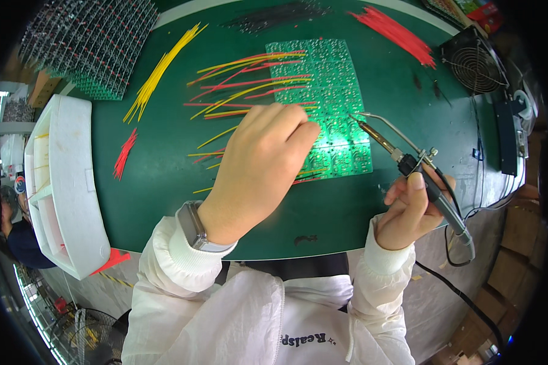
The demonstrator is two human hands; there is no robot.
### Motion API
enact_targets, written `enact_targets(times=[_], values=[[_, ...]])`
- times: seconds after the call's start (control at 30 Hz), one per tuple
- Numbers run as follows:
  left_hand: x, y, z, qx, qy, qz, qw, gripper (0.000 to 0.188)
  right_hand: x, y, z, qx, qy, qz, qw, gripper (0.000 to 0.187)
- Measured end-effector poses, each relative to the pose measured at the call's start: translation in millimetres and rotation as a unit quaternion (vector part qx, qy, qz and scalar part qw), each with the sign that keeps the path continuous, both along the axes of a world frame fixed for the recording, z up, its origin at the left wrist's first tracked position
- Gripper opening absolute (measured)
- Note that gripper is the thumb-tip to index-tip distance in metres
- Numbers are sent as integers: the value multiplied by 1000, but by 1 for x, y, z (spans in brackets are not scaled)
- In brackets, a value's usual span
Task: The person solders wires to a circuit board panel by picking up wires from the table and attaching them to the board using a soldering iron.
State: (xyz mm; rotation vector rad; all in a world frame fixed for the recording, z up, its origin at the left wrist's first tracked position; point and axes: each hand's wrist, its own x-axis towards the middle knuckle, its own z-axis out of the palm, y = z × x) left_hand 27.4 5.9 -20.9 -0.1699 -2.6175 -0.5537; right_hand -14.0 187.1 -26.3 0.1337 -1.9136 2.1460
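Note:
A green circuit board panel lies on the workbench, with several red and yellow wires sticking out from it to the left. My left hand is closed in a pinch above the panel's left part. Its fingertips, and whatever they hold, are hidden under the hand. Gripped in my right hand is a soldering iron with a thin curved metal feed tube clamped alongside. The iron's tip points at the middle of the board, close to its surface, right of my left hand; contact I cannot tell.
Bundles of yellow wires, short red wires, black wires and long red wires lie around the bench. Stacked boards stand at far left, a white foam box at left, a fan at far right. The iron's cable hangs at right.

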Motion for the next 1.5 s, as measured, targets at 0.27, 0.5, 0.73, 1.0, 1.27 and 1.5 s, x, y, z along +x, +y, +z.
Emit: enact_targets(times=[0.27, 0.5, 0.73, 1.0, 1.27, 1.5], values=[[-47, -15, 66, 41, -13, -59, 997, 8, -2, 7, -3, -32, -18, -13, 999, 25], [-220, 23, 44, -115, -13, -188, 975, 12, -1, 8, 0, -37, -20, 54, 998, 25], [-284, 67, 16, -185, -85, -166, 965, 8, -5, 18, -11, -7, -14, 46, 999, 27], [-298, 61, 20, -169, -138, -211, 953, 12, -5, 22, -7, -61, -42, 105, 992, 29], [-265, 42, 56, -59, -17, -277, 959, 12, -5, 22, -1, -45, -26, 110, 993, 28], [-145, 21, 93, 86, 32, -147, 985, 14, -3, 24, -9, -13, -23, 87, 996, 27]])
